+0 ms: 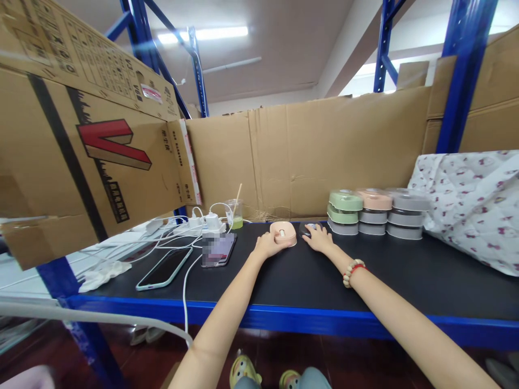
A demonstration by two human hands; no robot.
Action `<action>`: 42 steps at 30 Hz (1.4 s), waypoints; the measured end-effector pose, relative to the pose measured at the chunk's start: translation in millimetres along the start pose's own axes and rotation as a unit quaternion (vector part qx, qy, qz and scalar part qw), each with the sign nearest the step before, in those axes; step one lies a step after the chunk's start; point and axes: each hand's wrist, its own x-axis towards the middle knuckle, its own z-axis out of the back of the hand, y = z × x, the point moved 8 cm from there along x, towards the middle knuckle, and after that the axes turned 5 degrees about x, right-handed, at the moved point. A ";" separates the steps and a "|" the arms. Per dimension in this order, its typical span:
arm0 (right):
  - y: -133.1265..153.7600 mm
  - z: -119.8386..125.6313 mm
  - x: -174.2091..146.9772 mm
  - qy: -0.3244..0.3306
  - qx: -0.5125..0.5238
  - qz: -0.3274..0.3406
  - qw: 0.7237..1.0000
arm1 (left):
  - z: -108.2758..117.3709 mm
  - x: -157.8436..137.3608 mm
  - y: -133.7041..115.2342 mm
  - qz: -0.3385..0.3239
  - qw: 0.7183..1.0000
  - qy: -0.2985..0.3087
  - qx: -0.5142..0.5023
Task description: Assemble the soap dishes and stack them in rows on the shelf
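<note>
My left hand [269,244] grips the left side of a pale pink box with rounded corners [288,237], which rests on the black tabletop. The thumb reaches over its top, near a white piece in the middle. Just to the right, my right hand [321,239] has its fingers curled over a small dark object [307,229]; the hand covers much of it, so its kind is unclear. Right of that hand stand stacks of similar rounded boxes: green ones [345,202], a pink-topped stack [375,200] and grey ones [405,216].
Two phones [165,268] [221,251] lie at the left, with white cables and a power strip [211,224] behind them. A plastic cup [237,216] holds green liquid and a stick. A patterned cloth [474,205] fills the right end; a large carton [89,162] overhangs the left.
</note>
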 end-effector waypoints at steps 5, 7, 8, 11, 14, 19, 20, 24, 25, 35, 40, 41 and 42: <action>8.3 5.4 -1.6 -0.027 -0.004 0.033 0.999 | 3.4 -1.6 1.7 0.012 1.000 -0.019 -0.001; 22.0 9.3 -6.0 -0.037 0.037 0.076 0.996 | 5.2 -2.6 -3.7 -0.002 0.999 -0.038 -0.008; 29.8 8.6 -8.6 -0.028 0.063 0.098 0.993 | 6.5 -2.9 -7.5 -0.017 0.998 -0.052 -0.013; 49.4 -2.0 -16.1 0.035 0.098 0.145 0.984 | 8.0 -2.1 -16.1 -0.062 0.993 -0.092 -0.045; 56.5 -7.3 -18.4 0.059 0.101 0.165 0.979 | 5.0 3.7 -15.1 -0.087 0.985 -0.106 -0.105; 45.6 -0.4 -8.6 0.041 0.200 0.148 0.968 | 9.2 13.2 -7.8 -0.123 0.950 -0.160 -0.238; 43.2 1.6 -6.2 0.031 0.231 0.143 0.962 | 9.8 14.0 -6.5 -0.125 0.945 -0.168 -0.253; 40.4 3.9 -0.9 0.000 0.312 0.146 0.939 | 6.7 15.3 -3.6 -0.123 0.946 -0.161 -0.253; 40.5 3.1 -0.3 -0.002 0.320 0.147 0.936 | 4.4 15.7 -3.7 -0.124 0.951 -0.147 -0.244; 38.1 1.8 3.3 -0.013 0.415 0.126 0.901 | 7.6 16.9 0.3 -0.112 0.937 -0.139 -0.299; 31.6 -3.0 7.6 -0.016 0.450 0.108 0.886 | 4.3 21.7 1.8 -0.125 0.930 -0.136 -0.317; 29.7 -3.9 9.0 -0.016 0.453 0.106 0.885 | 3.8 22.9 2.1 -0.126 0.929 -0.135 -0.319; 27.8 -4.5 10.1 -0.017 0.454 0.103 0.885 | 3.3 24.0 2.4 -0.125 0.929 -0.131 -0.321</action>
